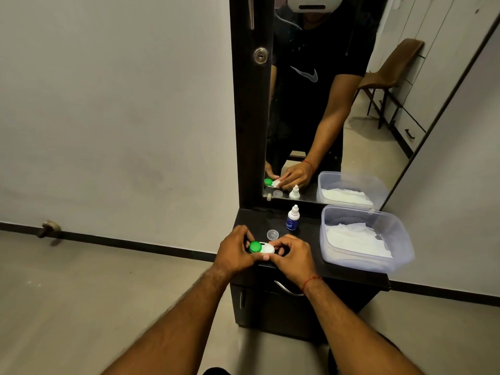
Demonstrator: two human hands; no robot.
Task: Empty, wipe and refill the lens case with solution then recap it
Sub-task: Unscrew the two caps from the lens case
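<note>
With your left hand (234, 253) clamped around the green-capped end of the lens case (262, 248) at the worktop (311, 255) front edge, keep it level — your right hand (290, 253) fingers seem to pinch the white cap (267, 249) — and twist squarely.

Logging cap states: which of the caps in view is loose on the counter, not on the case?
The small clear cap, lying alone between the solution bottle and the hands. The green cap and white cap sit on the lens case.

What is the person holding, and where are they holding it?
The lens case: the left hand has its grip on the green-capped end, the right hand on the white end.
</note>
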